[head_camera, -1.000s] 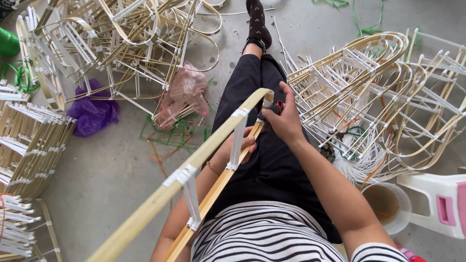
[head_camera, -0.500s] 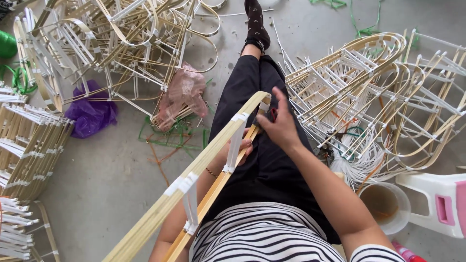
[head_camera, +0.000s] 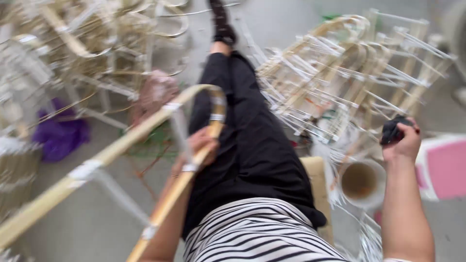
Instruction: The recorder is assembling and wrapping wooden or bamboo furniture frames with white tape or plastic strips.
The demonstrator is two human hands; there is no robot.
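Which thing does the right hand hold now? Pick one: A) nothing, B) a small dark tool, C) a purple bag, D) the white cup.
B: the right hand is closed around a small dark tool, raised above the white cup and not touching it, while the left hand grips the bent cane frame.

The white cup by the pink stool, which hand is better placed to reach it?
Probably the right hand: it hovers just above and right of the white cup, though it already grips a small dark tool. The left hand holds the bent cane frame across the lap.
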